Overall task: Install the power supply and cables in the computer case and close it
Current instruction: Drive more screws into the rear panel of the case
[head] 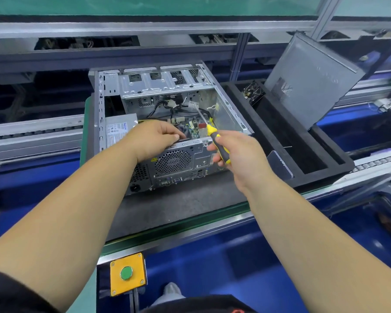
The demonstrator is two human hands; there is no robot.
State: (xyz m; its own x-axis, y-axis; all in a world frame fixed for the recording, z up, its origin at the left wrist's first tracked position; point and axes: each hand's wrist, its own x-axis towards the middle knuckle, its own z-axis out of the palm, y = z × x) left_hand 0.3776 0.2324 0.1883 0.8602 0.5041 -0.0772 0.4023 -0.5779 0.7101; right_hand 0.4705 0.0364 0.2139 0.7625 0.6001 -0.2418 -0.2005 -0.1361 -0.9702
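A: Reaching into the computer case (167,163), your left hand (154,138) curls over something dark at its rear rim.

B: Your right hand (237,154) grips the screwdriver (217,143); a slip could gouge the motherboard (192,129). Power supply (120,129) sits inside, left.

Bright, even overhead light fills the bench — shadows under the forearms are soft and faint. Glare whitens the computer case (167,86) metal, while the wide lens bows the rails and the edges smear into blur.
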